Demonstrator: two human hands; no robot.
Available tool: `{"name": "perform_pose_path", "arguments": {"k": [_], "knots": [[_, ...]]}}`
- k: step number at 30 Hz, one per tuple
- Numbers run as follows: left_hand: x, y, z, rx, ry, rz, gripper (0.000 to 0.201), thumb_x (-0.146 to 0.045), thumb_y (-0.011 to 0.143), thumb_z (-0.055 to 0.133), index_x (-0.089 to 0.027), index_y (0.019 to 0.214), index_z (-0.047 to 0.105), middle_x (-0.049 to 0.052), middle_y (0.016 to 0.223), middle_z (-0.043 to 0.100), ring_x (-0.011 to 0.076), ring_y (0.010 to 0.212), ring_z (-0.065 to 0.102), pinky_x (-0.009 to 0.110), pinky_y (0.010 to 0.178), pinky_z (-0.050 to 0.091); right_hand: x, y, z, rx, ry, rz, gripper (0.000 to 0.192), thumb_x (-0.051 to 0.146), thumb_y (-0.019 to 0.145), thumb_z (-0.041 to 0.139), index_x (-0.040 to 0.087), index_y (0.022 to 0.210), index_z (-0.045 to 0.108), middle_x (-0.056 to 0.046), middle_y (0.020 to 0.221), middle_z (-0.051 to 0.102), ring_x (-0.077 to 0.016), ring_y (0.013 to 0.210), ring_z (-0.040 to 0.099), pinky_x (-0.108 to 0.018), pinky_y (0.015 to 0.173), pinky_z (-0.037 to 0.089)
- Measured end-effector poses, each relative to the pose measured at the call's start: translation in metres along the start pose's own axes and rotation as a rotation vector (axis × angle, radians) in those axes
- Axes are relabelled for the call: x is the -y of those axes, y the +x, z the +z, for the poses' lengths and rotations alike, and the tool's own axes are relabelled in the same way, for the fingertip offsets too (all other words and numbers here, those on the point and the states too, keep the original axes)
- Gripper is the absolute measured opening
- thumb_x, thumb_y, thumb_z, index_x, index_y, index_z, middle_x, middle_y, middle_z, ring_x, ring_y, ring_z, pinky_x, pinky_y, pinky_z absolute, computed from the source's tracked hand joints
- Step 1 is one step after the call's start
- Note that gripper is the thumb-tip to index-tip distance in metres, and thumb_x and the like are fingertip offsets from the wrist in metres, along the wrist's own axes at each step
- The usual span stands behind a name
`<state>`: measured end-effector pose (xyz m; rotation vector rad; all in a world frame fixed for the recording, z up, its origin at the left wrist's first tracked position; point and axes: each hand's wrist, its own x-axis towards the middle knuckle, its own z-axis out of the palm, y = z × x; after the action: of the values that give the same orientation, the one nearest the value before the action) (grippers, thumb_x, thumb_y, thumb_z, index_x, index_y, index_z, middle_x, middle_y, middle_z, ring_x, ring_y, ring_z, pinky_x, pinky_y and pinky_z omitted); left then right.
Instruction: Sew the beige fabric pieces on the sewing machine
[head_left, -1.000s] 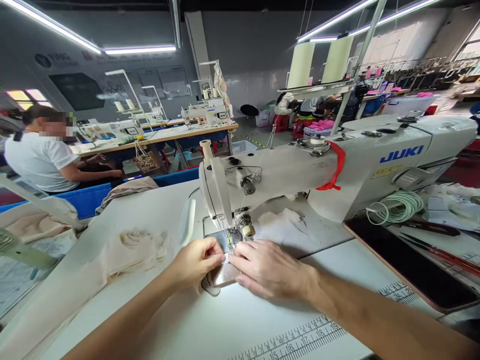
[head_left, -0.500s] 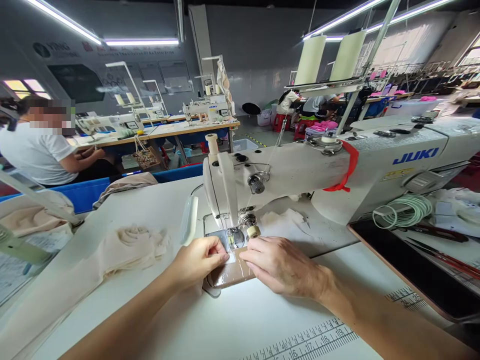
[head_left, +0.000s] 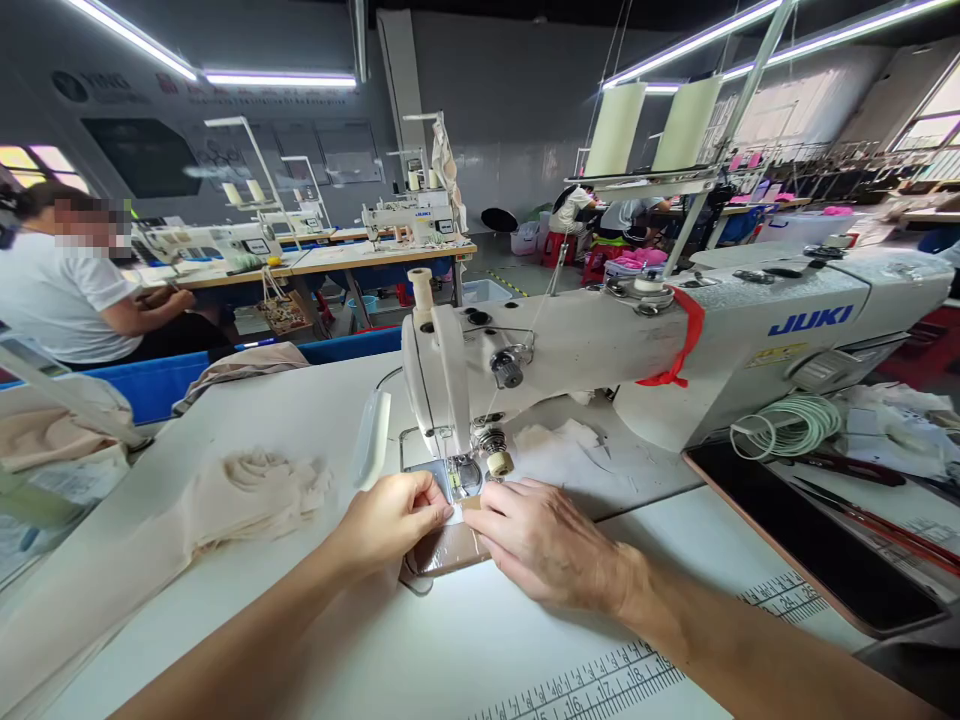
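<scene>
Your left hand pinches the white piece, likely light and limp, best held by its edge; whether your right hand grips, I can't tell.

The smooth white surface before me bears a black ruler scale toward five o'clock. A white JUKI sewing machine with a red cloth tie stands at one o'clock; thin, crumpled cream fabric lies at nine, a flat black, rose-rimmed rectangular device at three.

White piece partly behind fingers
</scene>
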<state>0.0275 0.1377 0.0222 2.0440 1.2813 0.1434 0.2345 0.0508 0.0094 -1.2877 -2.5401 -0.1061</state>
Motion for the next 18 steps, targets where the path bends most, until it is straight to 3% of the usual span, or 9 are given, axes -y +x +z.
{"name": "perform_pose_path", "arguments": {"k": [7,12,14,18], "knots": [[-0.001,-0.001,-0.001,0.017,0.003,-0.019,0.027,-0.05,0.078,0.056,-0.023,0.079,0.061,-0.002,0.076,0.068,0.0213,0.075,0.06,0.033,0.072,0.04,0.003,0.002,0.004,-0.025,-0.037,-0.032,0.018,0.01,0.089,0.052,0.018,0.101,0.063,-0.005,0.09,0.061,-0.0211,0.075,0.05,-0.037,0.067,0.039],[-0.001,-0.003,0.001,-0.02,0.105,0.038,0.021,-0.042,0.086,0.054,-0.023,0.083,0.062,-0.001,0.077,0.069,0.0209,0.074,0.061,0.032,0.069,0.04,0.011,0.004,0.003,0.033,-0.091,-0.041,0.021,0.009,0.087,0.051,0.015,0.104,0.063,-0.007,0.095,0.065,-0.0229,0.08,0.052,-0.04,0.067,0.038],[0.0,-0.007,0.002,-0.127,0.23,0.16,0.018,-0.036,0.09,0.052,-0.022,0.087,0.062,0.002,0.085,0.069,0.0228,0.08,0.062,0.033,0.068,0.042,0.012,0.005,0.002,0.059,-0.111,-0.04,0.019,0.01,0.089,0.052,0.014,0.103,0.063,-0.008,0.096,0.065,-0.0226,0.079,0.053,-0.04,0.066,0.037],[0.001,-0.021,0.007,-0.367,0.467,0.643,0.029,-0.019,0.098,0.035,-0.019,0.095,0.064,0.01,0.1,0.067,0.0256,0.089,0.061,0.036,0.071,0.049,0.011,0.007,0.002,0.102,-0.114,-0.046,0.014,0.011,0.092,0.051,0.015,0.097,0.063,-0.007,0.095,0.065,-0.0218,0.079,0.054,-0.039,0.066,0.037]]}}
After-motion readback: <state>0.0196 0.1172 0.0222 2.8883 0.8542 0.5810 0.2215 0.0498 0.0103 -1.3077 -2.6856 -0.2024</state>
